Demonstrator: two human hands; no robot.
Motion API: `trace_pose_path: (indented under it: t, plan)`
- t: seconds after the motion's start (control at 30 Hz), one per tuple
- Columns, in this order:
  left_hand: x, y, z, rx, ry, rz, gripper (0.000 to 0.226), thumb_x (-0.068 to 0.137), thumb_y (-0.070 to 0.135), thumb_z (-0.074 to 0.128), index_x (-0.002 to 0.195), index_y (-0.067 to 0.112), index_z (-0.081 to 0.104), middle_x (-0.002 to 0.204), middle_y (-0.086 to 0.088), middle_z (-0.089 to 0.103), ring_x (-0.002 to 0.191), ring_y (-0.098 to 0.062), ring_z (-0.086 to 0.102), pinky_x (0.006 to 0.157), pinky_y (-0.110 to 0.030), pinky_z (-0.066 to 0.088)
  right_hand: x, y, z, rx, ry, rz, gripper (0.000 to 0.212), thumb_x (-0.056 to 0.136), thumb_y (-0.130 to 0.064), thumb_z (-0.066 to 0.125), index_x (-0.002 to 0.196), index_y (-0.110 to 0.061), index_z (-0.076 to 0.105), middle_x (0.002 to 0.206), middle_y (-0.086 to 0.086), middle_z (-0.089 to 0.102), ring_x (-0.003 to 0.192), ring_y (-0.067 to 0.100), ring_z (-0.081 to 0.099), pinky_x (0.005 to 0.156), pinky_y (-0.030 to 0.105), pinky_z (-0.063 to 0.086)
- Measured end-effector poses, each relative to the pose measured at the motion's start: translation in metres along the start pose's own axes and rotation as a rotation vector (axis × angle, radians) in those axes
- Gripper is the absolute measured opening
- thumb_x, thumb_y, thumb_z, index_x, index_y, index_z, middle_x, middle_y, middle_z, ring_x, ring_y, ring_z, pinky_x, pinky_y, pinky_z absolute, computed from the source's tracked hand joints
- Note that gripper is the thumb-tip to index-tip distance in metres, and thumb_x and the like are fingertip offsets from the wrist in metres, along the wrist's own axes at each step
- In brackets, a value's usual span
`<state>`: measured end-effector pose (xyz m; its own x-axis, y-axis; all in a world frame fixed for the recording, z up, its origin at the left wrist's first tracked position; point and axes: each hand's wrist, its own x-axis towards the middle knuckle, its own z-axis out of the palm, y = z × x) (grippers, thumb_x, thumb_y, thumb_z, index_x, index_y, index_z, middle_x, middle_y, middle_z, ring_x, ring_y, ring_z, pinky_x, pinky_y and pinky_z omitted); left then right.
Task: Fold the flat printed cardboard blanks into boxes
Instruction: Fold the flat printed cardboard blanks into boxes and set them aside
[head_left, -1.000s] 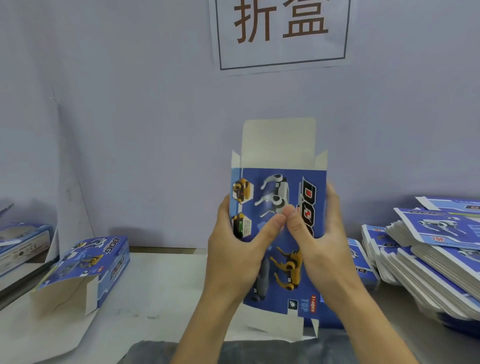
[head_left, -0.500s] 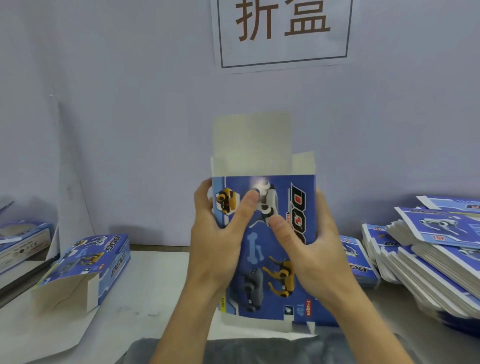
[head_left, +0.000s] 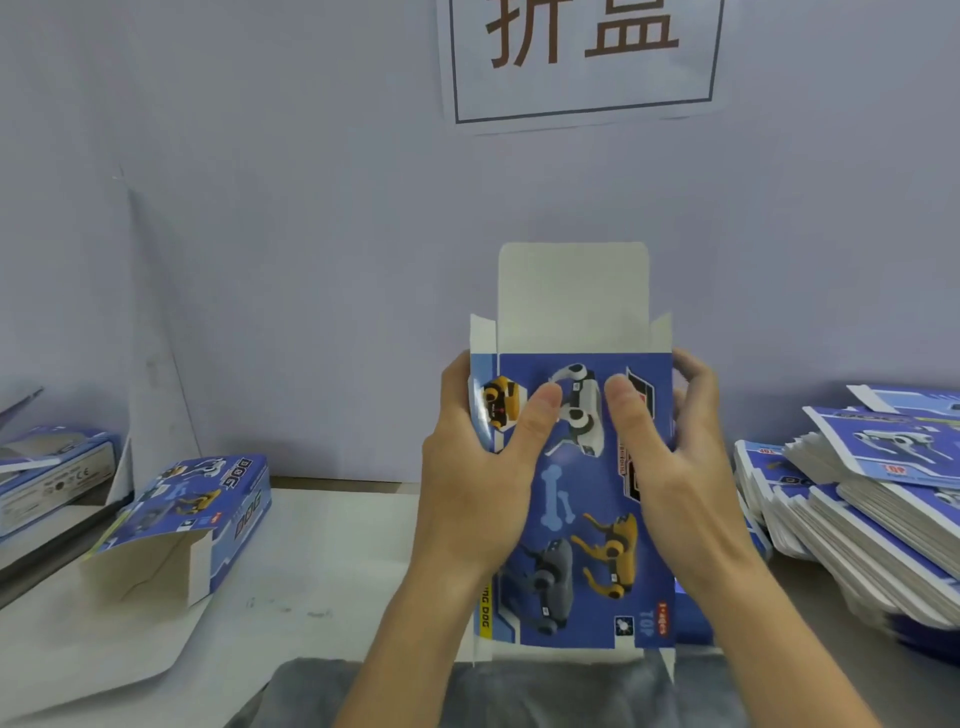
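The blank (head_left: 566, 499) is held upright in mid-air in front of the person, above the near edge of the white table (head_left: 322, 561), gripped from both sides. Compared with a second ago it has squared up: then both thumbs met at the middle of the printed face and the piece looked flat, while now the thumbs are apart and a narrow side panel shows along the left edge, so it is apparently opening into a sleeve. That suggests the tube-forming step is nearly done and the end flaps come next. The left hand (head_left: 478, 467) clasps the left edge, thumb pressed on the front; the right hand (head_left: 675, 467) clasps the right edge likewise, fingers curled behind. Its long axis runs vertically, the plain tuck flap (head_left: 571, 296) pointing up toward the wall sign (head_left: 582, 57), printed face toward the camera. A folded box (head_left: 208, 514) lies to the left, a stack of flat blanks (head_left: 883, 499) to the right.
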<state>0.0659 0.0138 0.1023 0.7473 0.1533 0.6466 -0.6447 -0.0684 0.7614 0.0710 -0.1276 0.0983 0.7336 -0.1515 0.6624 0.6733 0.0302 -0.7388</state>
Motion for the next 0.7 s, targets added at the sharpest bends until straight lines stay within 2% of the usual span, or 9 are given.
trace_pose_path:
  t: [0.07, 0.13, 0.2, 0.3, 0.4, 0.47, 0.57, 0.6, 0.7]
  plan:
    - [-0.001, 0.002, 0.002, 0.020, -0.003, 0.018, 0.044, 0.084, 0.054, 0.066, 0.118, 0.028, 0.055, 0.101, 0.013, 0.073, 0.093, -0.009, 0.073, 0.075, -0.031, 0.063, 0.000, -0.002, 0.001, -0.095, 0.027, -0.056, 0.065, 0.084, -0.053, 0.058, 0.142, -0.038, 0.033, 0.101, -0.048, 0.059, 0.102, -0.031, 0.049, 0.073, -0.006, 0.040]
    - [-0.002, 0.004, 0.001, 0.009, 0.001, 0.024, 0.029, 0.087, 0.048, 0.067, 0.105, 0.029, 0.056, 0.088, 0.014, 0.072, 0.084, -0.010, 0.074, 0.069, -0.029, 0.062, -0.001, -0.005, 0.003, -0.105, 0.027, -0.077, 0.061, 0.087, -0.046, 0.058, 0.142, -0.039, 0.033, 0.097, -0.052, 0.057, 0.096, -0.032, 0.050, 0.067, -0.007, 0.039]
    - [-0.003, 0.006, -0.001, -0.069, 0.000, -0.001, 0.025, 0.086, 0.041, 0.070, 0.100, 0.027, 0.054, 0.083, 0.009, 0.072, 0.082, -0.014, 0.075, 0.066, -0.029, 0.061, -0.001, -0.005, 0.003, -0.066, -0.002, -0.081, 0.060, 0.088, -0.041, 0.061, 0.143, -0.037, 0.037, 0.101, -0.036, 0.066, 0.092, -0.014, 0.066, 0.065, 0.006, 0.052]
    - [-0.003, 0.011, -0.003, -0.145, 0.040, -0.019, 0.050, 0.077, 0.051, 0.073, 0.114, 0.027, 0.049, 0.092, 0.007, 0.074, 0.087, -0.016, 0.075, 0.067, -0.028, 0.061, -0.002, -0.008, 0.007, -0.053, -0.062, -0.076, 0.062, 0.087, -0.046, 0.060, 0.144, -0.042, 0.035, 0.107, -0.017, 0.072, 0.102, 0.012, 0.071, 0.070, 0.027, 0.061]
    - [-0.001, 0.015, -0.004, -0.026, 0.128, 0.077, 0.074, 0.073, 0.055, 0.074, 0.135, 0.038, 0.038, 0.103, 0.026, 0.071, 0.093, -0.001, 0.072, 0.071, -0.018, 0.058, -0.005, -0.009, 0.013, -0.095, -0.085, -0.109, 0.064, 0.089, -0.045, 0.058, 0.147, -0.041, 0.032, 0.105, -0.029, 0.069, 0.104, 0.002, 0.069, 0.071, 0.020, 0.059]
    - [-0.001, 0.015, -0.004, -0.001, 0.118, 0.112, 0.068, 0.077, 0.048, 0.072, 0.137, 0.040, 0.041, 0.105, 0.032, 0.069, 0.093, 0.003, 0.071, 0.072, -0.020, 0.060, -0.004, -0.006, 0.013, -0.115, -0.085, -0.105, 0.065, 0.090, -0.045, 0.057, 0.149, -0.041, 0.031, 0.109, -0.034, 0.066, 0.108, -0.002, 0.066, 0.073, 0.017, 0.057]
    - [-0.001, 0.014, -0.005, 0.024, 0.071, 0.114, 0.053, 0.081, 0.045, 0.070, 0.130, 0.041, 0.050, 0.103, 0.021, 0.072, 0.091, -0.006, 0.074, 0.070, -0.030, 0.063, -0.001, -0.004, 0.010, -0.095, -0.078, -0.055, 0.064, 0.088, -0.050, 0.056, 0.148, -0.044, 0.034, 0.126, -0.021, 0.064, 0.120, 0.011, 0.062, 0.087, 0.036, 0.060]
    - [0.000, 0.014, -0.005, 0.038, 0.065, 0.117, 0.049, 0.081, 0.046, 0.070, 0.127, 0.039, 0.053, 0.099, 0.018, 0.073, 0.088, -0.008, 0.074, 0.069, -0.032, 0.063, -0.001, -0.004, 0.009, -0.100, -0.078, -0.051, 0.061, 0.088, -0.050, 0.057, 0.146, -0.043, 0.038, 0.125, -0.018, 0.065, 0.117, 0.011, 0.064, 0.087, 0.038, 0.059]
    - [0.001, 0.018, -0.007, 0.096, 0.064, 0.106, 0.040, 0.076, 0.052, 0.071, 0.109, 0.032, 0.062, 0.090, 0.006, 0.073, 0.078, -0.018, 0.075, 0.067, -0.044, 0.063, -0.002, -0.006, 0.008, -0.113, -0.073, -0.078, 0.037, 0.095, -0.034, 0.058, 0.131, -0.028, 0.051, 0.099, -0.026, 0.069, 0.090, -0.005, 0.068, 0.066, 0.011, 0.054]
